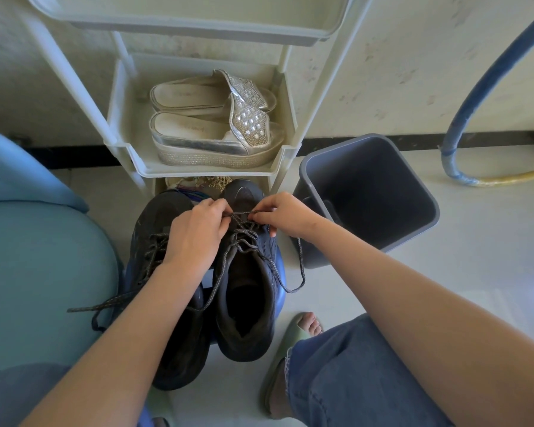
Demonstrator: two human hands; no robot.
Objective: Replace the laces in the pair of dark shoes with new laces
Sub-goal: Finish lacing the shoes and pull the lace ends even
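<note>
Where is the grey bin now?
In the head view, the bin stands on the floor right of centre, beside the rack and just beyond the right hand.

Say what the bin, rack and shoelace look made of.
The bin looks like matte grey plastic: smooth moulded walls. The rack, cream plastic: moulded trays and posts. The lace, braided textile, dark with pale flecks; fibre unclear.

**Pale floor, white rack**

The pale floor (475, 272) carries a white plastic rack (210, 172) at twelve o'clock, a grey bin (367, 186) at two and a blue hose (463, 97) curling down at three. The dark shoes (244, 318) stand at centre, a blue edge showing under them. A green slide (293, 334) rests at five. Silver platform sandals (216, 140) lie on the rack's shelf.
</note>
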